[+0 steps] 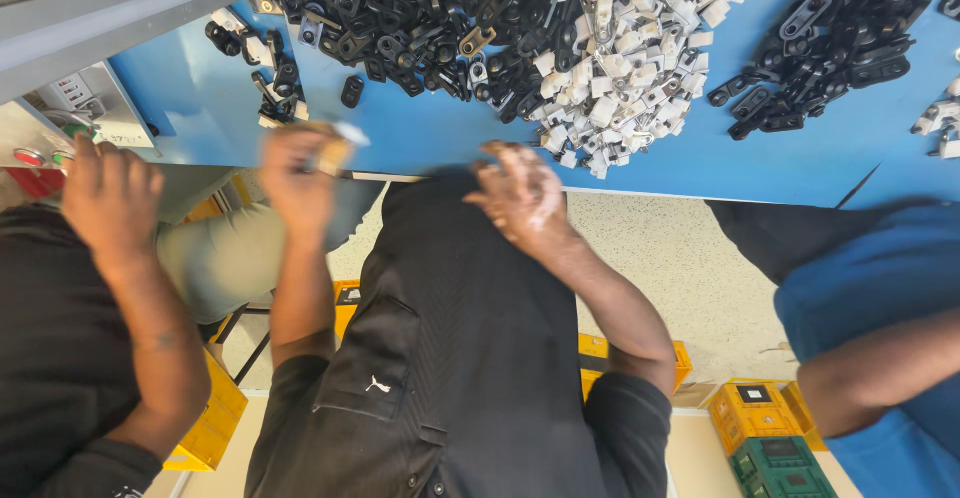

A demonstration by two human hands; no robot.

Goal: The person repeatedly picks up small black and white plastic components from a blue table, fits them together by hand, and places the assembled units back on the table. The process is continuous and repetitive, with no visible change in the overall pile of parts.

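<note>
Head view: two hands at the edge of a blue table piled with small parts

Left hand (303, 170) raised just at the near edge of the blue table (430, 138), fingers closed around a small pale part (338, 146) (blurred, so shape hard to make out). Right hand (520, 198) a bit lower, beside that edge, fingers curled loosely inward; can't tell whether anything sits inside, too smeared. On the table beyond, a big heap of black flat parts (420, 18) butting up against a heap of white clips (620, 58), then a smaller black pile (820, 48) off to the right, well apart. Far left, another person's hand (110, 193) resting near a grey control box (95, 108) with red and green buttons. Far right, a second co-worker's blue sleeve (880, 278). Yellow crates (750, 413) on the floor below.
</note>
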